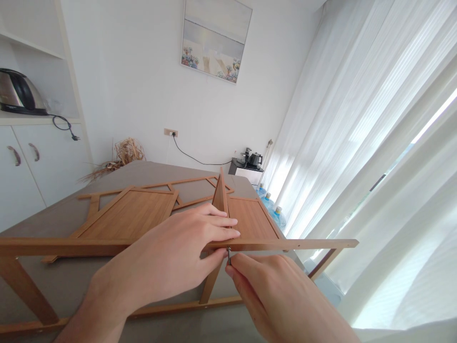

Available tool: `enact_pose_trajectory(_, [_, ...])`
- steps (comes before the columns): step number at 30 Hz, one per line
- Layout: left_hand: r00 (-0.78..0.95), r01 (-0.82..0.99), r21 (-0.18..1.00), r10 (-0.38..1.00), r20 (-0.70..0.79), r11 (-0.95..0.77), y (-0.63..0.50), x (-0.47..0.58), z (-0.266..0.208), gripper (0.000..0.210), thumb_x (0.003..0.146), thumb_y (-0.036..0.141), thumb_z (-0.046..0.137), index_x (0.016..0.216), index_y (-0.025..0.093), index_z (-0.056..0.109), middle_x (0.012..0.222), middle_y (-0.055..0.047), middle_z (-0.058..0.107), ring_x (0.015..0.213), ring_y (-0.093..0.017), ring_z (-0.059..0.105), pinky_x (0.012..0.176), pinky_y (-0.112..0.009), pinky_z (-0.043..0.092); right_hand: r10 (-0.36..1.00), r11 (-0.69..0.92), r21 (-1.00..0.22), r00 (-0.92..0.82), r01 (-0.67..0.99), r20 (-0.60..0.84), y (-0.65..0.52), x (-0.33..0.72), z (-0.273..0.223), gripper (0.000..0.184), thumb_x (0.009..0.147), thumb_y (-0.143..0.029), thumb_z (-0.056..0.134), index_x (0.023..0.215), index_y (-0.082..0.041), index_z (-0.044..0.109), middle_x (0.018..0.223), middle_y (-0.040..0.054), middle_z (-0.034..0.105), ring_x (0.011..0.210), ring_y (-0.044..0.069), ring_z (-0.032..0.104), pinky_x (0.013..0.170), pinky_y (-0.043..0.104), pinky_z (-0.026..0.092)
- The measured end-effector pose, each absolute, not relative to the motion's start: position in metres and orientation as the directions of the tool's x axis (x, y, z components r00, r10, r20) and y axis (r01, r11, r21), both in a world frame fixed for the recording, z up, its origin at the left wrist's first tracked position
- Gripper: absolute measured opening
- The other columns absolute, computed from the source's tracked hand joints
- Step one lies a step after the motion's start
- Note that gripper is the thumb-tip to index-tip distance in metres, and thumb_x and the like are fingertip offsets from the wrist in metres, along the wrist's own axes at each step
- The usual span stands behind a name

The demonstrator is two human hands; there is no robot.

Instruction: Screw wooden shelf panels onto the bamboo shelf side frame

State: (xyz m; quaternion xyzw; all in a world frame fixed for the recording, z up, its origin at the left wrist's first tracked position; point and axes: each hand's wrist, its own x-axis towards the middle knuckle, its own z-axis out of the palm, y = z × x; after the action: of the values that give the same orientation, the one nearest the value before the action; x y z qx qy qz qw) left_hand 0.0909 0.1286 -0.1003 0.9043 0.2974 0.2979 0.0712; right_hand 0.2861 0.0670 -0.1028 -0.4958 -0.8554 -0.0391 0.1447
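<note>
My left hand (178, 247) reaches across a long wooden rail (271, 245), its fingers laid over the top by an upright wooden panel (221, 195) and its thumb under the front edge. It steadies the wooden frame where rail and panel meet. Close beside that thumb, my right hand (274, 286) pinches a short thin metal rod (229, 256) between thumb and forefinger. The rod's upper end meets the front of the rail; whether it is a bolt or a hex key I cannot tell. Lower down, another rail (171, 309) of the same frame runs along the near side.
A flat wooden panel (130, 214) and a slim wooden frame (193, 181) lie on the grey-brown table (153, 167). Another panel (250, 214) is right of the upright one. Water bottles (277, 215) stand by the curtain (321, 119); a black kettle (255, 159) is behind.
</note>
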Motion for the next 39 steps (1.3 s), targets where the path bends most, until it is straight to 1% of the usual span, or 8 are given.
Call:
enact_pose_trajectory(11, [0.655, 0.472, 0.341, 0.582, 0.482, -0.813, 0.130, 0.091, -0.099, 0.028, 0.090, 0.029, 0.057, 0.114, 0.035, 0.071, 0.125, 0.003, 0.067, 0.125, -0.020, 0.054, 0.105, -0.034, 0.048, 0.752, 0.507, 0.127, -0.510, 0.852, 0.419, 0.063, 0.283, -0.111, 0.022, 0.092, -0.013, 0.041, 0.073, -0.023, 0.046, 0.055, -0.0043, 0.054, 0.040, 0.014, 0.047, 0.043, 0.030, 0.015])
enact_pose_trajectory(16, [0.661, 0.486, 0.317, 0.580, 0.476, -0.814, 0.129, 0.091, -0.099, 0.029, 0.091, 0.028, 0.055, 0.114, 0.037, 0.070, 0.126, 0.005, 0.066, 0.125, -0.019, 0.053, 0.104, -0.033, 0.048, 0.758, 0.509, 0.124, -0.513, 0.851, 0.403, 0.066, 0.280, -0.108, 0.022, 0.094, -0.015, 0.039, 0.074, -0.023, 0.046, 0.058, -0.0020, 0.058, 0.044, 0.016, 0.051, 0.045, 0.030, 0.017])
enact_pose_trajectory(20, [0.654, 0.497, 0.310, 0.584, 0.481, -0.811, 0.130, 0.091, -0.101, 0.030, 0.090, 0.028, 0.055, 0.116, 0.036, 0.070, 0.128, 0.005, 0.065, 0.123, -0.019, 0.055, 0.103, -0.032, 0.049, 0.845, 0.464, 0.000, -0.442, 0.886, 0.302, 0.065, 0.280, -0.104, 0.025, 0.097, -0.022, 0.040, 0.073, -0.023, 0.046, 0.059, -0.0020, 0.058, 0.049, 0.015, 0.052, 0.047, 0.028, 0.022])
enact_pose_trajectory(24, [0.646, 0.518, 0.308, 0.601, 0.471, -0.798, 0.129, 0.089, -0.102, 0.034, 0.091, 0.027, 0.053, 0.121, 0.035, 0.067, 0.132, 0.005, 0.062, 0.122, -0.019, 0.055, 0.102, -0.032, 0.049, 0.907, 0.402, -0.278, -0.338, 0.872, 0.252, 0.060, 0.277, -0.109, 0.028, 0.100, -0.025, 0.039, 0.073, -0.023, 0.049, 0.064, -0.0023, 0.062, 0.056, 0.013, 0.058, 0.050, 0.022, 0.032])
enact_pose_trajectory(28, [0.653, 0.523, 0.317, 0.611, 0.448, -0.791, 0.128, 0.088, -0.100, 0.035, 0.091, 0.027, 0.052, 0.121, 0.035, 0.067, 0.134, 0.005, 0.060, 0.120, -0.019, 0.056, 0.100, -0.031, 0.050, 0.929, 0.365, -0.604, -0.230, 0.709, 0.291, 0.054, 0.267, -0.127, 0.027, 0.102, -0.027, 0.036, 0.084, -0.022, 0.056, 0.073, -0.0023, 0.068, 0.062, 0.010, 0.063, 0.057, 0.018, 0.041])
enact_pose_trajectory(31, [0.649, 0.535, 0.331, 0.629, 0.428, -0.777, 0.128, 0.087, -0.099, 0.035, 0.090, 0.030, 0.052, 0.121, 0.037, 0.067, 0.136, 0.006, 0.059, 0.120, -0.019, 0.057, 0.100, -0.030, 0.049, 0.936, 0.335, -0.753, -0.109, 0.567, 0.334, 0.053, 0.256, -0.144, 0.027, 0.101, -0.034, 0.041, 0.083, -0.021, 0.056, 0.073, -0.0007, 0.067, 0.064, 0.010, 0.066, 0.055, 0.015, 0.043])
enact_pose_trajectory(34, [0.654, 0.547, 0.340, 0.644, 0.397, -0.765, 0.129, 0.086, -0.099, 0.035, 0.091, 0.033, 0.050, 0.122, 0.039, 0.065, 0.138, 0.008, 0.056, 0.120, -0.020, 0.057, 0.097, -0.030, 0.051, 0.932, 0.333, -0.820, -0.029, 0.465, 0.362, 0.054, 0.247, -0.154, 0.029, 0.101, -0.037, 0.040, 0.083, -0.021, 0.056, 0.076, 0.0006, 0.067, 0.069, 0.011, 0.067, 0.055, 0.014, 0.045])
enact_pose_trajectory(39, [0.684, 0.520, 0.332, 0.617, 0.390, -0.787, 0.130, 0.084, -0.099, 0.038, 0.091, 0.035, 0.049, 0.127, 0.038, 0.061, 0.139, 0.006, 0.055, 0.124, -0.020, 0.054, 0.102, -0.032, 0.048, 0.888, 0.400, -0.775, 0.002, 0.489, 0.459, 0.054, 0.242, -0.157, 0.029, 0.101, -0.033, 0.041, 0.080, -0.020, 0.056, 0.075, -0.0004, 0.066, 0.065, 0.009, 0.064, 0.060, 0.015, 0.046])
